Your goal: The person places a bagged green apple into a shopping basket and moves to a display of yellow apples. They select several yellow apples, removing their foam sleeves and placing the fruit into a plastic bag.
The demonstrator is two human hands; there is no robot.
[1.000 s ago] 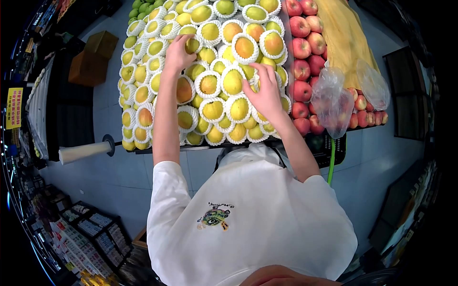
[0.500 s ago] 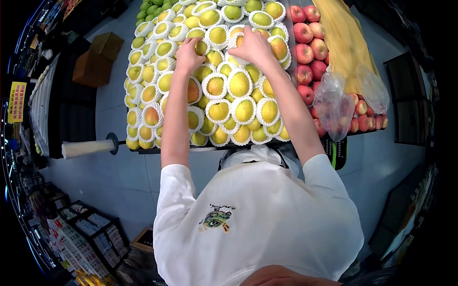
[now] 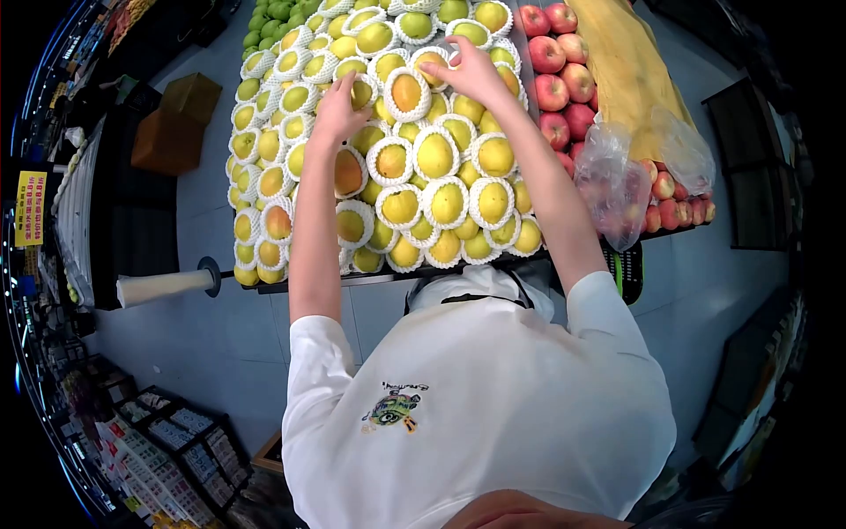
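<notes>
Yellow pear-like fruits, many in white foam nets, lie in a sloping pile (image 3: pixel 434 156) in front of me. My left hand (image 3: pixel 340 110) is curled round the side of a netted yellow fruit (image 3: pixel 362 93), its fingers partly hiding it. My right hand (image 3: pixel 474 76) is at the upper right of the pile, thumb and forefinger spread beside a netted yellow fruit (image 3: pixel 432 65). Just left of and below that hand, an orange-tinged fruit (image 3: pixel 407 93) in a foam net rests on top of the pile.
Red apples (image 3: pixel 551 92) are stacked right of a divider, beside a yellow cloth (image 3: pixel 614 75) and crumpled clear plastic bags (image 3: pixel 608 189). Green fruits (image 3: pixel 267 22) lie at the far left. A roll of bags (image 3: pixel 167 286) sticks out from the stand's left front; brown boxes (image 3: pixel 176 123) stand beyond.
The orange-tinged netted fruit now sits on the pile left of my right hand, which has moved up and away with its fingers apart. My left hand stays by the same fruit.
</notes>
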